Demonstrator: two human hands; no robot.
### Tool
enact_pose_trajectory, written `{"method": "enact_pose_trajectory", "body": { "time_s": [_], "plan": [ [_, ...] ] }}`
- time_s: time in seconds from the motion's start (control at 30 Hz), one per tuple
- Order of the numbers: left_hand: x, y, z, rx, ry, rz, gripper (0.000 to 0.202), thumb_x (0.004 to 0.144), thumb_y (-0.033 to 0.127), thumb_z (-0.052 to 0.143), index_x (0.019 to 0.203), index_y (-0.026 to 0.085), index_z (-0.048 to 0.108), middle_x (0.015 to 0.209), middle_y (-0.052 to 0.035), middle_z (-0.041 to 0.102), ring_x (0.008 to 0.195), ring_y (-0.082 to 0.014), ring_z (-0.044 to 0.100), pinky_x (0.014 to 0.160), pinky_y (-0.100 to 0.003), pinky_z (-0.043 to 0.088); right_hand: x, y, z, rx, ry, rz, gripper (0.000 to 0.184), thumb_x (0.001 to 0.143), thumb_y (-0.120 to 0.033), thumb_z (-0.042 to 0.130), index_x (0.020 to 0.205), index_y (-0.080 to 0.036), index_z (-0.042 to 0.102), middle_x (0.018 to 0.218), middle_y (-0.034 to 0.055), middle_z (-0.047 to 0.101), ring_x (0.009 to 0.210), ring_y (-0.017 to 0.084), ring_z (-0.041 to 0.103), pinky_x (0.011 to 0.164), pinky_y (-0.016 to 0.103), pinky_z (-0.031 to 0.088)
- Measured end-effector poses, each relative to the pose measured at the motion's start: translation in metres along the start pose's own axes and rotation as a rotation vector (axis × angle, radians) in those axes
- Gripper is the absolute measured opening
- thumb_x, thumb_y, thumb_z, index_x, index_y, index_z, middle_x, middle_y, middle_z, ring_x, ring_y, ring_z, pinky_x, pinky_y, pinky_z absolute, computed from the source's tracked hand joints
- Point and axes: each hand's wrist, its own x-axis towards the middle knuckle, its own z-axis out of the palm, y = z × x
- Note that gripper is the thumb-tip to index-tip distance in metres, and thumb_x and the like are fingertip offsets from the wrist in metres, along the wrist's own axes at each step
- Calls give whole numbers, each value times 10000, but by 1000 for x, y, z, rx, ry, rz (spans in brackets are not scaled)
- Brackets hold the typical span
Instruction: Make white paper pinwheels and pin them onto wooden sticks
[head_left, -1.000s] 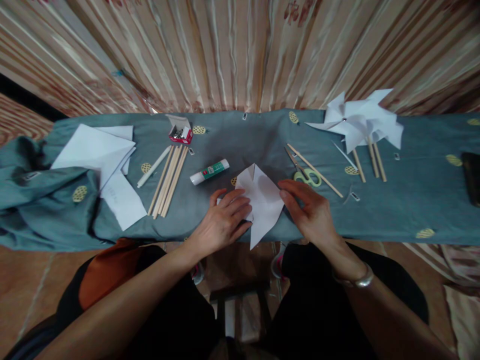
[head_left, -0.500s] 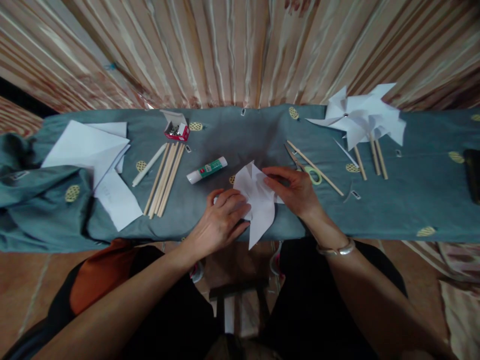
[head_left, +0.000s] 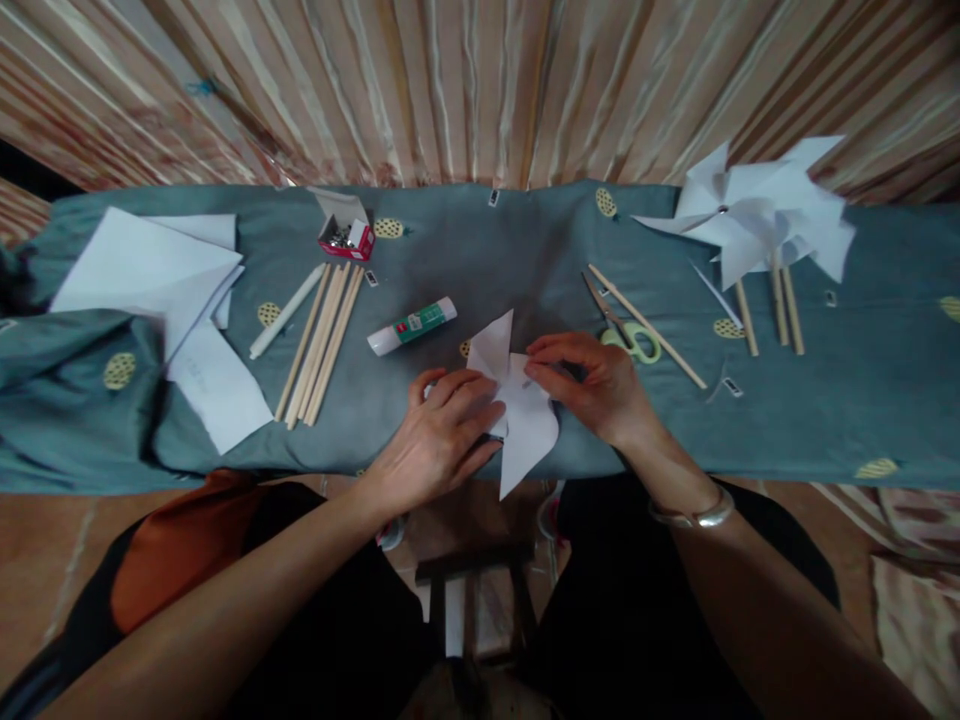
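A white paper pinwheel (head_left: 525, 425) lies at the front edge of the table, its blades partly folded toward the middle. My left hand (head_left: 444, 425) presses its fingers on the pinwheel's left side and centre, covering that part. With thumb and forefinger together, my right hand (head_left: 589, 385) pinches the upper right blade of the same pinwheel. A glue stick (head_left: 412, 325) with a green label lies just beyond my left hand. Beyond my right hand are scissors (head_left: 630, 338) with pale green handles and a single wooden stick (head_left: 649, 328).
On the left are white paper sheets (head_left: 142, 265), a white pen-like stick (head_left: 287, 312), several wooden sticks (head_left: 322, 345) and an open red box (head_left: 349, 235) of small metal pieces. Pinwheels on sticks (head_left: 757, 215) lie at the far right. A striped curtain (head_left: 480, 90) hangs behind the table.
The pinwheel's top blade now stands apart, and the right blade, which was folded over beside it, has shifted under my right fingers. The left hand keeps its hold. The view has shifted slightly.
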Motion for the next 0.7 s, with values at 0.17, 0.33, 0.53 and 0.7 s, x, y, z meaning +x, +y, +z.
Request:
{"method": "enact_pose_trajectory", "body": {
  "time_s": [0.17,0.33,0.53,0.7],
  "plan": [
    [0,0,-1,-3,-16,-11,319,918,318,556,1200,181,615,1331,-137,584,1254,-319,480,1047,-542,308,3,0,3,-95,19,-48,51,785,-264,698,747,-236,719,970,48,735,958,230,674,886,440,530],
    [1,1,-1,10,-27,-11,313,930,333,541,1196,186,617,1331,-130,593,1245,-311,493,1047,-542,307,5,1,4,-57,-4,-16,61,787,-245,683,737,-226,713,981,45,742,959,225,689,866,414,542],
    [1,0,0,16,-26,-11,311,936,340,534,1190,181,618,1329,-129,599,1244,-308,502,1047,-541,304,5,1,7,-54,1,-30,44,772,-211,687,734,-223,708,907,33,749,901,219,693,824,391,550],
    [1,0,-1,26,-27,-6,318,940,343,528,1195,174,614,1333,-127,603,1238,-310,510,1044,-548,299,6,1,7,-101,-15,-60,75,778,-215,673,708,-229,696,898,28,745,906,221,688,851,405,540]
  ]
}}
